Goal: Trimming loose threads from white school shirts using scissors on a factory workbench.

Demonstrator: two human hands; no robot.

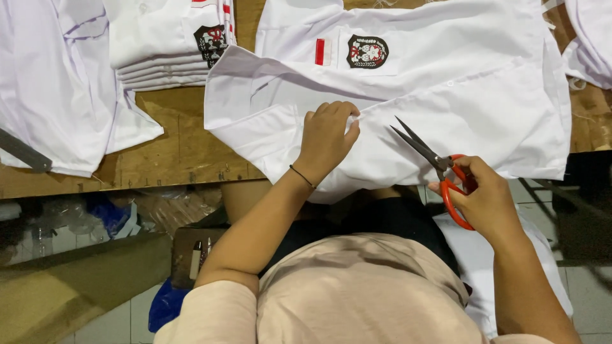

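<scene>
On the wooden bench (185,156), head view: a white shirt (446,102) lies spread flat, its chest badge (368,51) toward 12 o'clock and its lower edge hanging just over the bench's near rim. The left hand (326,140) rests on the shirt, fingers (347,114) curled together and pinching a small fold of cloth at the front placket. The right hand (488,197) holds red-handled scissors (440,169), fingers closed through the loops; the blades stand slightly apart, tips aimed toward 10 o'clock, just short of the pinched fold and not yet touching it.

Progress, as judged: a stack of folded white shirts (169,44) at 11 o'clock appears finished; further loose shirts (51,83) lie at 9 o'clock, and another garment (590,44) at 2 o'clock. Whether those are done cannot be told. The shirt in hand looks mid-trimming, with no cut yet made at this spot.

Edges and room: the bench's near rim runs directly beneath both wrists. Bare wood shows between the spread shirt and the 9 o'clock pile. Space between the two hands is open cloth, giving the blades a free path.
</scene>
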